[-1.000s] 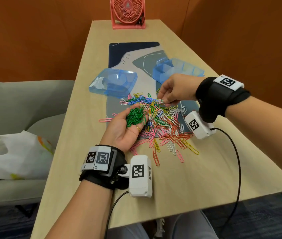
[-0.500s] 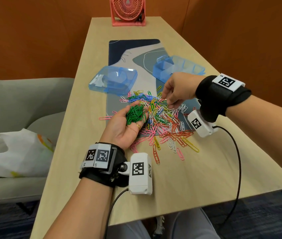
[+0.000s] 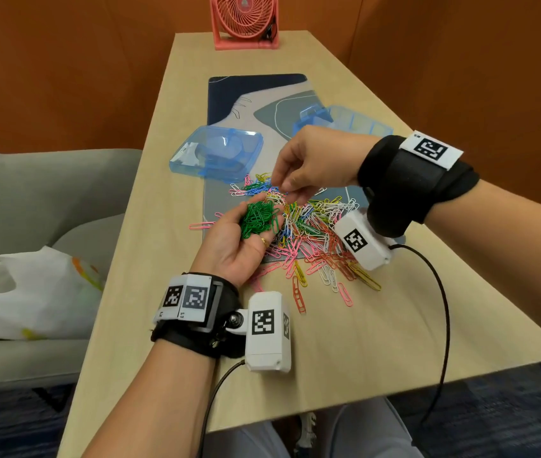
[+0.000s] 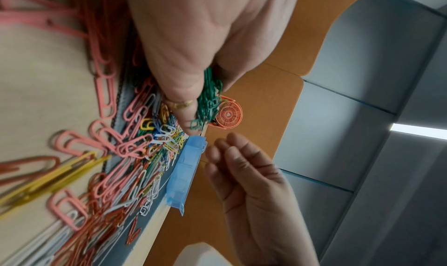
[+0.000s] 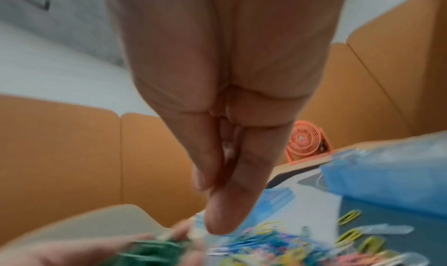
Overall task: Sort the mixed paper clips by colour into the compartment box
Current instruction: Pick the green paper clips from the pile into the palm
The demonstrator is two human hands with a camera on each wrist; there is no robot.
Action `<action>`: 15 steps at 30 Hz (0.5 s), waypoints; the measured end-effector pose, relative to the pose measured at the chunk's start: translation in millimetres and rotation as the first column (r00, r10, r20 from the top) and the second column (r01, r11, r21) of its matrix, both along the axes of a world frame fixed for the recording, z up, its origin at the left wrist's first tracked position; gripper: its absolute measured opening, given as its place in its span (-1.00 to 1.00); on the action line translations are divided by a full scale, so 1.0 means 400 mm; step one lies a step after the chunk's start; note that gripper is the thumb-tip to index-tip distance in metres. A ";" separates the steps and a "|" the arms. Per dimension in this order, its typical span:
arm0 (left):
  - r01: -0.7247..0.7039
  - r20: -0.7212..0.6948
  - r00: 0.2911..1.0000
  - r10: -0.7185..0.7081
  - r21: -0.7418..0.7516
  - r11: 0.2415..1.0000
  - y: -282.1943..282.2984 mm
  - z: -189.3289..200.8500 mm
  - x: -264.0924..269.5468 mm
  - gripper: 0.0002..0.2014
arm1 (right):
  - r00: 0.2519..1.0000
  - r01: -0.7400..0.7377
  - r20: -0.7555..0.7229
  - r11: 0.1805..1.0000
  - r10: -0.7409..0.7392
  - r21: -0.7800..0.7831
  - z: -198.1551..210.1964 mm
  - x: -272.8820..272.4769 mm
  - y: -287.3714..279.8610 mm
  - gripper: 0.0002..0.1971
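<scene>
My left hand [image 3: 239,246] lies palm up at the near left of the heap and cups a bunch of green clips [image 3: 259,218], also seen in the left wrist view as green clips [image 4: 208,101]. My right hand [image 3: 287,190] hangs just above that bunch, fingers pointing down. Its thumb [image 5: 222,209] and fingertips are drawn together; blur hides whether a clip is between them. The mixed clip heap [image 3: 318,236] spreads over the mat. The blue compartment box [image 3: 355,119] stands behind my right hand.
The box's blue lid [image 3: 219,153] lies left of the heap on the mat [image 3: 255,94]. A pink fan [image 3: 244,21] stands at the table's far end. Loose clips [image 3: 298,292] reach towards the front edge. A grey sofa with a white bag [image 3: 31,292] is on the left.
My right hand has come left from the far side of the heap to just above my left palm. The left hand with the green bunch has stayed almost in place.
</scene>
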State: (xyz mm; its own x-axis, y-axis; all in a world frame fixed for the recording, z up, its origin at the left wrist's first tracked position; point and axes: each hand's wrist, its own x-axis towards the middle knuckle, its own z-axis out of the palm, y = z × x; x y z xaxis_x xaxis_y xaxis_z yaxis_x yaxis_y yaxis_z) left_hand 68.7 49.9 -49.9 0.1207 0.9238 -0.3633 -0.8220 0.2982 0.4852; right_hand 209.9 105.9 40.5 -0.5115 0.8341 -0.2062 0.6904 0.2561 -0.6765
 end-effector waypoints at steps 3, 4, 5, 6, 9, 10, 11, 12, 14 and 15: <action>-0.014 -0.009 1.000 0.014 -0.008 1.000 0.003 -0.002 -0.002 -0.72 | 0.980 0.056 0.180 0.988 -0.082 0.146 -0.017 0.018 0.028 -0.84; -0.020 -0.015 1.000 0.019 -0.007 1.000 0.004 -0.002 -0.002 -0.72 | 0.965 0.049 0.244 0.981 -0.095 0.187 -0.026 0.023 0.035 -0.82; -0.023 -0.020 1.000 0.023 -0.005 1.000 0.004 -0.001 -0.001 -0.72 | 0.951 0.031 0.295 0.976 -0.095 0.214 -0.039 0.027 0.039 -0.80; -0.025 -0.021 0.999 0.025 0.000 1.000 0.004 0.000 -0.001 -0.72 | 0.940 0.008 0.330 0.973 -0.086 0.230 -0.051 0.029 0.040 -0.79; -0.019 -0.020 1.000 0.019 0.006 1.000 0.002 0.001 -0.001 -0.73 | 0.932 -0.060 0.359 0.959 -0.045 0.276 -0.082 0.025 0.033 -0.82; -0.016 -0.022 1.000 0.016 0.005 1.000 0.001 0.002 -0.002 -0.73 | 0.935 -0.065 0.353 0.958 -0.039 0.278 -0.088 0.025 0.031 -0.82; -0.015 -0.021 1.000 0.015 0.005 1.000 0.000 0.003 -0.002 -0.73 | 0.936 -0.065 0.351 0.959 -0.037 0.274 -0.091 0.027 0.031 -0.80; -0.016 -0.018 1.000 0.016 0.008 1.000 0.000 0.003 -0.001 -0.73 | 0.933 -0.063 0.358 0.961 -0.038 0.268 -0.092 0.030 0.033 -0.78; -0.019 -0.010 1.000 0.019 0.011 1.000 -0.001 0.004 -0.001 -0.73 | 0.920 -0.069 0.390 0.967 -0.035 0.247 -0.091 0.038 0.035 -0.74; -0.017 -0.009 1.000 0.017 0.009 1.000 -0.001 0.005 0.000 -0.72 | 0.911 -0.075 0.412 0.968 -0.031 0.238 -0.090 0.041 0.035 -0.74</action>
